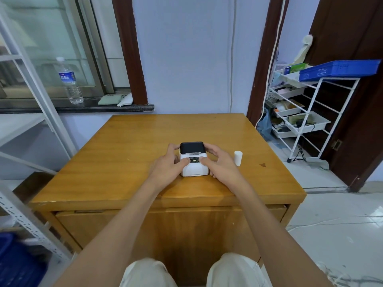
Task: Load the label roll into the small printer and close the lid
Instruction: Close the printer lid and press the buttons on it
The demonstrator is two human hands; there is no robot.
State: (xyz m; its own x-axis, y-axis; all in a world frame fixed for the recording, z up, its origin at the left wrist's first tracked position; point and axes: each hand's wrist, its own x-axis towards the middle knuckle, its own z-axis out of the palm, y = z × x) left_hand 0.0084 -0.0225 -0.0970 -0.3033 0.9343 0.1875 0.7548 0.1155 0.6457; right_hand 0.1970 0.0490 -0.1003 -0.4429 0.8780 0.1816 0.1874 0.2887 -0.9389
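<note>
A small white printer with a black lid sits near the middle of the wooden table. The lid lies down on the body. My left hand grips the printer's left side, thumb on its top face. My right hand grips its right side, thumb on top as well. A white label roll stands upright on the table just right of my right hand, apart from it.
A white wire rack with trays and a blue basket stands right of the table. A water bottle stands on the window sill at left. Grey metal shelving runs along the left side. My knees sit below the table's front edge.
</note>
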